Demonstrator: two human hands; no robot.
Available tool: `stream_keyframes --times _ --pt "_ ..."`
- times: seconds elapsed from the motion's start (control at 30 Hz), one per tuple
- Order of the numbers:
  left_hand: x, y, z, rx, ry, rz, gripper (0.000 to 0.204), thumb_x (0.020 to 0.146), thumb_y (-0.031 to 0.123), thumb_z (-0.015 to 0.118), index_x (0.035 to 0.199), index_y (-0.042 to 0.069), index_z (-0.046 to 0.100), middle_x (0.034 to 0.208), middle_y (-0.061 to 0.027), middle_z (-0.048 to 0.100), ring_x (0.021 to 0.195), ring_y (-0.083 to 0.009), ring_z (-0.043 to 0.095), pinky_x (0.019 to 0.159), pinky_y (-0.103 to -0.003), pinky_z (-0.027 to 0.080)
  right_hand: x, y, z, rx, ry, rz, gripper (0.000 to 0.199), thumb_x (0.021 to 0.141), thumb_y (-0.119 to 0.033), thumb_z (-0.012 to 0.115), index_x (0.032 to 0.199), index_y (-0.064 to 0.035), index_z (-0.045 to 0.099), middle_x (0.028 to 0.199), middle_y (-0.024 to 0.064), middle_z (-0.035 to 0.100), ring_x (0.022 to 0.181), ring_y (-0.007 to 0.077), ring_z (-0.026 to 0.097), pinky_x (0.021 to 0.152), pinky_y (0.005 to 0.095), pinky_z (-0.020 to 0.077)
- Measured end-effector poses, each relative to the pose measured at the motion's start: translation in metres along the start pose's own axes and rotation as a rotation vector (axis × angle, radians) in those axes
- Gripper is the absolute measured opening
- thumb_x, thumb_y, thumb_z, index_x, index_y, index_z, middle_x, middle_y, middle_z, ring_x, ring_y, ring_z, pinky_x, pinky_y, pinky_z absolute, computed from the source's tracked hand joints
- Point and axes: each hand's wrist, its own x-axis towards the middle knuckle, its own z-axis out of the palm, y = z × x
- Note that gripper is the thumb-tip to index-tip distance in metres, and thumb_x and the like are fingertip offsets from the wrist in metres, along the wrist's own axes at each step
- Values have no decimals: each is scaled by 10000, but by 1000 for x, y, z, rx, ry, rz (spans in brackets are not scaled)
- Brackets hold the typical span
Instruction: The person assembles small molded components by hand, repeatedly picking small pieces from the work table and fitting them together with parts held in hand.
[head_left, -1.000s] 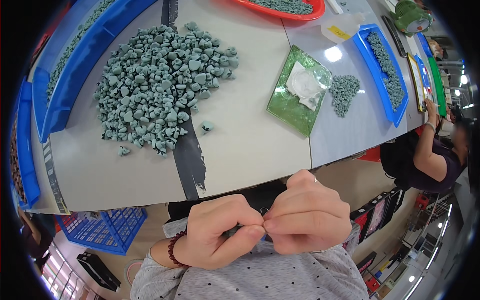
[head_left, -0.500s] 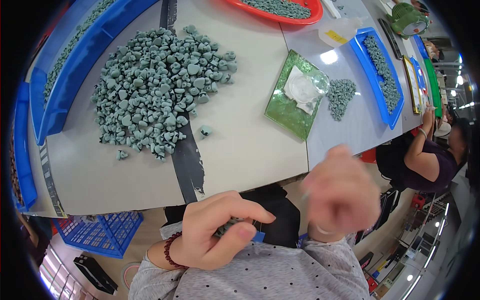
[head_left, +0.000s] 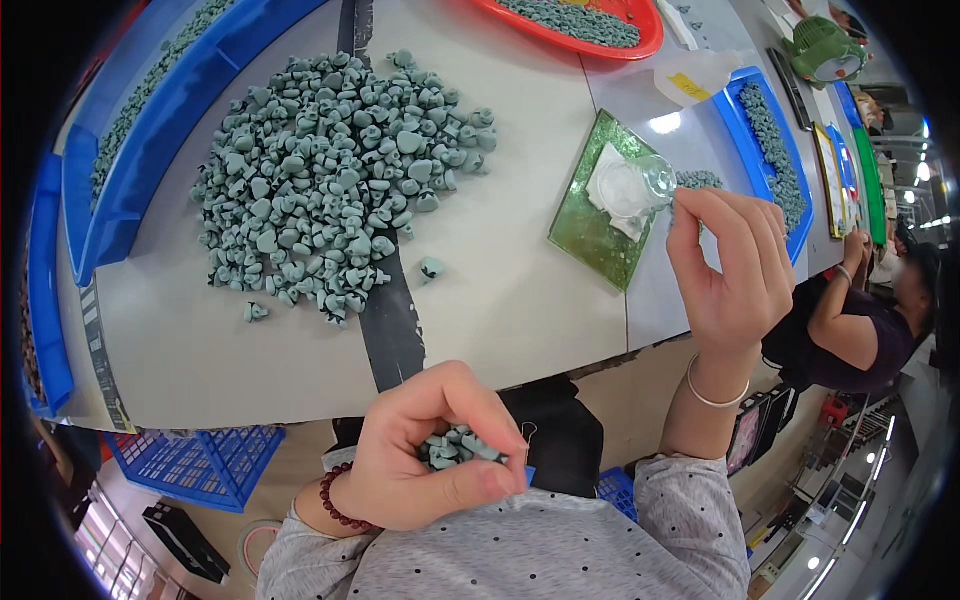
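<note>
Hovering by the right edge of the green board [head_left: 580, 225], the right hand [head_left: 735, 265], nearest the clear cup [head_left: 656, 178], looks narrowly pinched; whether its tips meet or hold anything, I cannot tell. Below-left of the board, the left hand [head_left: 400, 455] curls around jumbled grey-green pieces [head_left: 455, 447]. More pieces sit in the blue tray [head_left: 738, 125] right of the board and the red tray [head_left: 652, 45] beyond it

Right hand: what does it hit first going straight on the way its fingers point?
Likely the clear rounded dish by the right side of the green board, just up-left of the right hand. Depth is unclear; they may already touch.
</note>
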Motion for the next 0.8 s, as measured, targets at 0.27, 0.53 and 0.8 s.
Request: stream_keyframes --times 0.27,0.53,0.8 --pt "0 5 6 64 40 93 179 763 -21 642 934 -29 589 813 -126 632 723 -140 601 644 -237 468 3 1 0 13 -26 -32 206 564 77 679 727 -15 595 677 65 580 590 200 559 544 276 427" --pt "4 -2 7 451 140 320 172 752 66 688 806 33 527 711 -165 615 545 -149 583 485 -207 460 -7 -53 -25 661 111 304 203 600 95 634 774 4 582 706 80 612 606 182 586 510 271 382" --pt "-4 -2 8 258 134 343 229 699 -83 680 881 -17 557 819 -193 642 668 -175 642 547 -226 501 -11 -95 -30 1067 -92 402 254 603 73 641 842 -4 600 791 109 638 682 172 610 532 257 391"
